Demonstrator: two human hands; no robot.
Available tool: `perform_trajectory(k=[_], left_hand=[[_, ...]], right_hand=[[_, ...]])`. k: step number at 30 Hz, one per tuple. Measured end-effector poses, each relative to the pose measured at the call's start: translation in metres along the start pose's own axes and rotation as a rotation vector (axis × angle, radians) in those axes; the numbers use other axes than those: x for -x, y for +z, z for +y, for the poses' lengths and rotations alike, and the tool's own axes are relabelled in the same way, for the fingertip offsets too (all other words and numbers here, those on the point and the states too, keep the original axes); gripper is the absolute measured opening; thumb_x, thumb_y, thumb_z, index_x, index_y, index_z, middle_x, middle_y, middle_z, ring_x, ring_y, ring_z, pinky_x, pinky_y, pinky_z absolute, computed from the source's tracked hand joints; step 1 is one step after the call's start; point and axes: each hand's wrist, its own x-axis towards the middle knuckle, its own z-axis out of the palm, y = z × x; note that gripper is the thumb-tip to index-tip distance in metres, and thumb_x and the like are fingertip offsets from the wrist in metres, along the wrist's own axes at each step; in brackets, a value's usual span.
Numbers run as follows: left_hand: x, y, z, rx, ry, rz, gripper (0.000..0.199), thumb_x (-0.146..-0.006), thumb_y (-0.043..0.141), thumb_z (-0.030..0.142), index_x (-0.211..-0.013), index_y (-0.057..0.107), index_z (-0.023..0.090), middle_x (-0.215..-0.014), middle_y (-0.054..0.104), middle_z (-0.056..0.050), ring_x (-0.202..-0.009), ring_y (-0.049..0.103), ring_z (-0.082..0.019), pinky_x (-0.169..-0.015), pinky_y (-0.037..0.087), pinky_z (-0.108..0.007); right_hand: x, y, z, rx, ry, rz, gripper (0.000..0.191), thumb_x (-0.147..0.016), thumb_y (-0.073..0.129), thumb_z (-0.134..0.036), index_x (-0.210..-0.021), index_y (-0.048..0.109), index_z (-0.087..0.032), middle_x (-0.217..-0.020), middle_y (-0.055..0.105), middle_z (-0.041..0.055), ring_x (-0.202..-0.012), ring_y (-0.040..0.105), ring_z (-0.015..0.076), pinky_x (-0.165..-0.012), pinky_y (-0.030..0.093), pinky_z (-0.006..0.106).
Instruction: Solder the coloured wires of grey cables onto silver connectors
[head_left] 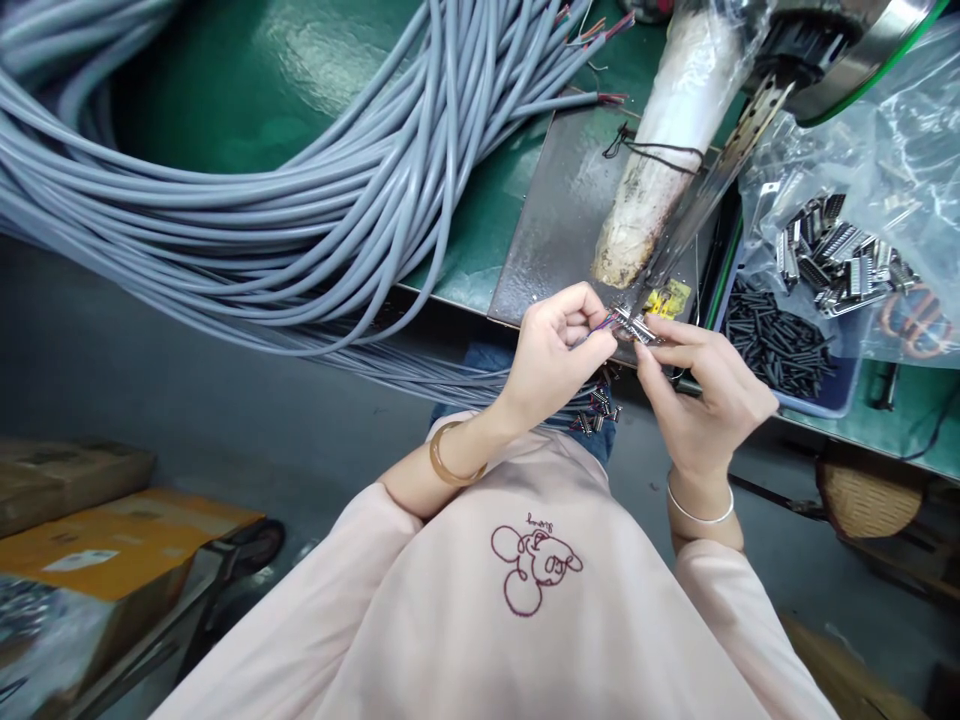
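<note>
My left hand pinches thin coloured wires just left of a small metal connector. From the right, my right hand grips that connector between thumb and fingers. Both hands meet at the table's front edge, below the tip of a white wrapped tube with a black tie round it. Beside the tube, a slim metal piece slants down toward the connector. A yellow piece lies just behind my right fingertips. Below my left hand, several finished-looking connectors on grey cables rest over my lap.
A large bundle of grey cables covers the green table at the left. A blue bin of black sleeves stands at the right, with bagged metal connectors above it. A dark metal plate lies under the tube.
</note>
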Motion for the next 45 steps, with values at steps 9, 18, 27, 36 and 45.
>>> perform_trajectory(k=[9,18,27,36,45], left_hand=[[0.0,0.001,0.0,0.005,0.036,-0.017,0.019,-0.075,0.061,0.008,-0.067,0.046,0.017,-0.059,0.048,0.007,-0.048,0.043,-0.002,-0.044,0.034,-0.014],[0.02,-0.015,0.0,0.183,-0.153,-0.133,0.013,-0.083,0.068,0.023,-0.092,0.066,0.014,-0.065,0.06,0.004,-0.045,0.046,-0.002,-0.042,0.036,-0.014],[0.026,-0.021,0.004,0.241,-0.264,-0.26,0.016,-0.086,0.07,0.022,-0.098,0.071,0.011,-0.073,0.073,-0.002,-0.054,0.065,-0.008,-0.058,0.056,-0.02],[0.027,-0.02,-0.008,0.234,-0.233,-0.275,0.027,-0.088,0.069,0.023,-0.112,0.072,0.01,-0.07,0.071,-0.002,-0.062,0.067,-0.009,-0.066,0.057,-0.022],[0.021,-0.024,-0.013,0.362,-0.199,-0.294,0.017,-0.089,0.071,0.029,-0.096,0.073,0.013,-0.078,0.069,-0.001,-0.062,0.062,-0.006,-0.064,0.054,-0.019]], right_hand=[[-0.003,0.001,-0.003,0.02,0.017,0.01,0.013,-0.083,0.074,-0.011,-0.084,0.067,-0.023,-0.101,0.079,0.0005,-0.092,0.076,0.0162,-0.08,0.061,0.029],[0.009,-0.005,-0.006,-0.13,0.204,-0.078,0.012,-0.086,0.072,-0.014,-0.08,0.063,-0.022,-0.09,0.077,-0.0015,-0.082,0.075,0.0141,-0.073,0.061,0.027],[0.019,-0.018,-0.01,0.108,0.097,0.132,0.024,-0.092,0.065,-0.018,-0.113,0.071,-0.029,-0.074,0.071,-0.0052,-0.05,0.06,0.007,-0.049,0.046,0.022],[0.018,-0.015,-0.009,0.3,-0.177,-0.121,0.033,-0.092,0.067,-0.021,-0.125,0.068,-0.025,-0.062,0.06,-0.0062,-0.051,0.046,0.0067,-0.057,0.037,0.025],[0.02,-0.021,-0.003,0.198,-0.345,-0.168,0.036,-0.088,0.069,-0.016,-0.123,0.068,-0.023,-0.056,0.05,-0.0073,-0.05,0.038,0.0079,-0.053,0.032,0.028]])
